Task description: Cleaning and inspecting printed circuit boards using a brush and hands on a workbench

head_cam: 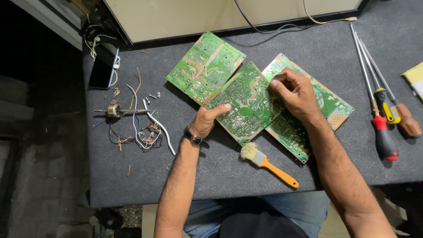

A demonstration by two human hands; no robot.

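Observation:
Three green circuit boards lie solder side up on a dark grey felt-covered table (132, 176). My left hand (207, 120) grips the near left edge of the middle board (244, 101), thumb on top. My right hand (296, 91) pinches at the middle board's right edge, resting over the right board (326, 99). The left board (205, 66) lies untouched, partly under the middle one. A wristwatch is on my left wrist.
A small brush (266, 163) with an orange handle lies near the front edge. Several screwdrivers (383, 119) lie at the right. Loose wires, screws and a small motor part (132, 121) are scattered at the left, beside a dark phone (102, 68). A pale panel stands at the back.

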